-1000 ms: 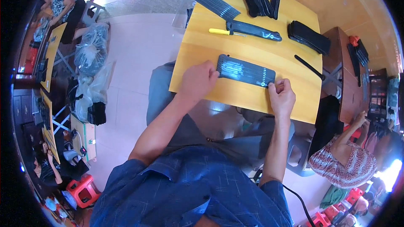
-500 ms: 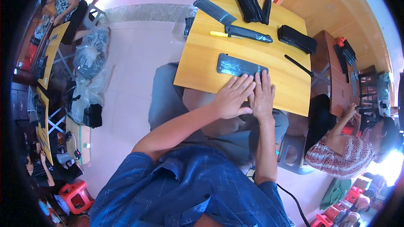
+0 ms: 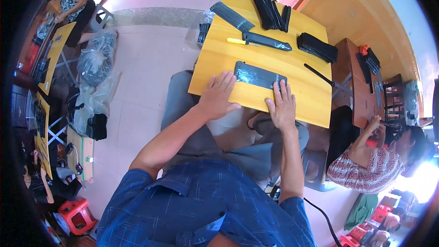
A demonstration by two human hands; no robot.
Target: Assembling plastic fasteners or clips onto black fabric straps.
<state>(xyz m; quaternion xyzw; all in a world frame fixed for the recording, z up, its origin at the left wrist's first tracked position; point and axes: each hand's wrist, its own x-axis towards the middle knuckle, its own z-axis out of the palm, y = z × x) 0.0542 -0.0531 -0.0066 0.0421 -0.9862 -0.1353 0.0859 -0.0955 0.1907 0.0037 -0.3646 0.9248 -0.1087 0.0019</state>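
Observation:
A flat row of dark narrow strips [image 3: 257,75] lies on the yellow wooden table [image 3: 219,55], close to its front edge. My left hand [image 3: 216,97] rests flat by the strips' left end, fingers stretched out and thumb pointing right. At the opposite end, the fingertips of my right hand [image 3: 282,106] touch the strips' lower right corner. Both hands are open and grasp nothing. Just beyond lie a yellow-handled screwdriver [image 3: 237,41] and a long black flat piece [image 3: 270,41] with light print.
Further back are another fanned row of dark strips [image 3: 231,16], a bundle of black sleeves [image 3: 270,13] and a black folded stack [image 3: 317,48]. A thin black strap [image 3: 318,74] lies at right. A person [image 3: 368,164] sits by a brown table [image 3: 363,82].
My hands have spread apart: the left has moved left from the middle of the strips to their left end. My right hand stays near the right end.

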